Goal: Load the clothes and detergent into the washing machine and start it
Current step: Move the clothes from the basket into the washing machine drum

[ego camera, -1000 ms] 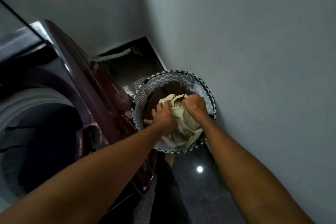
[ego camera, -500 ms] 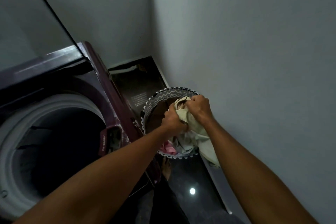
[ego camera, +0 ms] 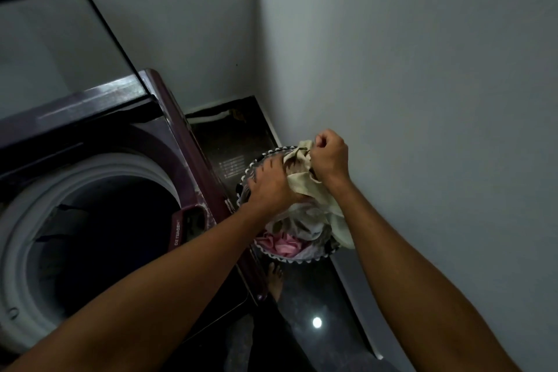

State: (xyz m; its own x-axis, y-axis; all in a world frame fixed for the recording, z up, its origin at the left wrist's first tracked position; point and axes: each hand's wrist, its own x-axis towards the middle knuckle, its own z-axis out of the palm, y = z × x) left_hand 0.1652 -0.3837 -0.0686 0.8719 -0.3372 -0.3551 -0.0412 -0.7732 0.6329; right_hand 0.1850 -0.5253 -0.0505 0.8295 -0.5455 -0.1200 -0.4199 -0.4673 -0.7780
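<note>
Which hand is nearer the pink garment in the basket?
Left. The left hand grips the cream cloth just above the basket's middle, closer to the pink garment. The right hand pinches the cloth higher, at the basket's far rim.

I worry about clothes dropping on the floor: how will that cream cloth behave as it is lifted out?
Likely floppy: the cream cloth bunches in the right hand and sags over the basket rim. Probably light. Its hanging tail may drag or snag other clothes, so gathering it with the left hand should help.

Washer drum (ego camera: 99,238) open, unblocked; raised lid (ego camera: 45,48) behind; wall (ego camera: 422,100) just right of basket (ego camera: 256,164).
</note>
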